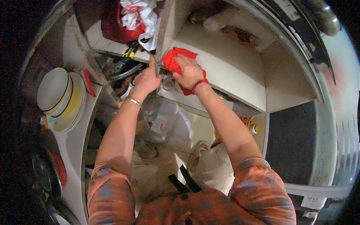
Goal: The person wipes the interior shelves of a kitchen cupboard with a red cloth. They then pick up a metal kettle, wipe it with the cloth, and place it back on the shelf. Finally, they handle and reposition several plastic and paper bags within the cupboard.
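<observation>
My right hand (189,71) presses a bunched red cloth (172,59) onto the left end of a pale cabinet shelf (233,81), beside an upright divider panel (166,31). Part of the cloth shows below my wrist, which wears a dark red bracelet. My left hand (147,77) is just left of the divider's lower front edge, its index finger extended up against the shelf edge and the other fingers partly curled. It holds nothing that I can see. A silver bracelet (134,101) is on my left wrist.
A red container (112,28) with white plastic bags (146,19) stands in the upper left compartment. Below it lies a black and yellow tool (129,54). Stacked bowls and plates (57,92) stand at left. A clear plastic bag (166,123) lies lower down, and a yellow-capped bottle (254,128) stands at right.
</observation>
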Available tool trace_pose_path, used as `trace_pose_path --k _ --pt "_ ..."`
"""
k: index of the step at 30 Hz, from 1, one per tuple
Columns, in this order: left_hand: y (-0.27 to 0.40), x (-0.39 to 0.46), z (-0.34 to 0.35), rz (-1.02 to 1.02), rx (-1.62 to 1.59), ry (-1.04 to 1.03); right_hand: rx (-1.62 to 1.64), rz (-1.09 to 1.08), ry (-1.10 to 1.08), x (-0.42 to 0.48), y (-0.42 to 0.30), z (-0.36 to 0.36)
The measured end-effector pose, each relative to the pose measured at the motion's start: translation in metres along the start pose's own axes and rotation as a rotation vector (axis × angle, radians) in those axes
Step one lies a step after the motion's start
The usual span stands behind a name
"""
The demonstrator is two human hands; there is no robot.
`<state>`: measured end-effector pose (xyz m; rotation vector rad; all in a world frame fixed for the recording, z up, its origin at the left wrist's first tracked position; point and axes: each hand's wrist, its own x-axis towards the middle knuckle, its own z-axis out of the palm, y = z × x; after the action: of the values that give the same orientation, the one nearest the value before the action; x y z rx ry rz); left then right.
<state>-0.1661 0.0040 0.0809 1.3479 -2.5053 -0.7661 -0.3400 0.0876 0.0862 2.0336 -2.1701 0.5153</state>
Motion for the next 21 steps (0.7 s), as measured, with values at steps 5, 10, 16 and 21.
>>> trace_pose_path --k 5,10,16,21 --pt "0.008 -0.010 0.005 -0.058 0.011 -0.020 -0.037 0.012 0.020 -0.047 0.005 -0.024" --pt "0.018 -0.022 0.006 -0.053 0.028 -0.031 -0.062 0.104 0.019 -0.100 0.047 -0.050" --pt "0.026 -0.036 0.020 0.134 0.051 -0.111 -0.202 0.333 -0.043 -0.172 0.092 -0.089" --pt "0.027 -0.037 0.038 0.260 -0.612 -0.427 0.087 0.607 -0.156 -0.175 0.096 -0.119"
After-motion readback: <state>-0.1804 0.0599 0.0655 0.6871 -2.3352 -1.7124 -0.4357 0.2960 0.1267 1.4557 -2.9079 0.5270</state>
